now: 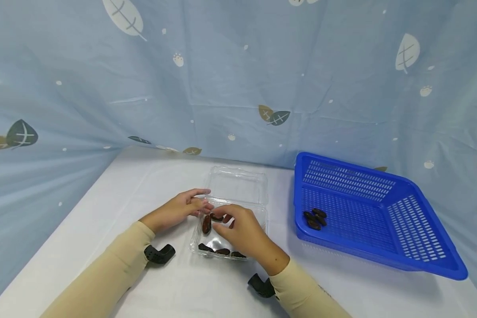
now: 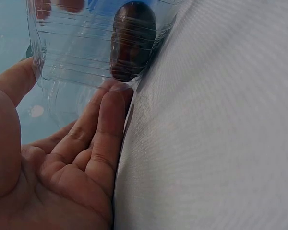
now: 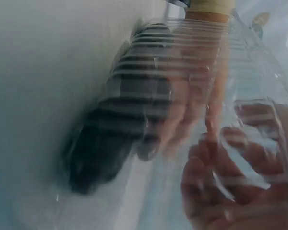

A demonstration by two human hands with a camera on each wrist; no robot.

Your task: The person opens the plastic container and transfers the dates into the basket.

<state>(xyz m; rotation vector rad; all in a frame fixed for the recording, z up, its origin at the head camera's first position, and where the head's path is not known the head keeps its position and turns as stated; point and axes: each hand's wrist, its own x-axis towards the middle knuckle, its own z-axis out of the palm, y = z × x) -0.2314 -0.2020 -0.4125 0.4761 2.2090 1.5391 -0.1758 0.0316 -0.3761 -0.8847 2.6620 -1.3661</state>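
Note:
A clear plastic clamshell box (image 1: pixel 194 242) lies with its lid (image 1: pixel 237 185) folded back. Inside, a brown date (image 1: pixel 206 224) lies at the left, another date (image 1: pixel 217 217) near the back, and several along the front edge. My left hand (image 1: pixel 179 209) has its fingers stretched against the box's left side; up close in the left wrist view, the fingertips (image 2: pixel 111 103) meet the clear wall by a date (image 2: pixel 133 40). Over the box reaches my right hand (image 1: pixel 240 229), loosely bent fingers beside the back date, with a gap between thumb and forefinger. Ribbed plastic blurs the right wrist view.
A blue perforated basket (image 1: pixel 365 254) stands to the right, with several dates (image 1: pixel 315 219) in its left corner. Black curved mounts (image 1: pixel 160 254) sit at both wrists. Behind the white table (image 1: pixel 143 176) hangs a blue leaf-patterned cloth (image 1: pixel 222 79).

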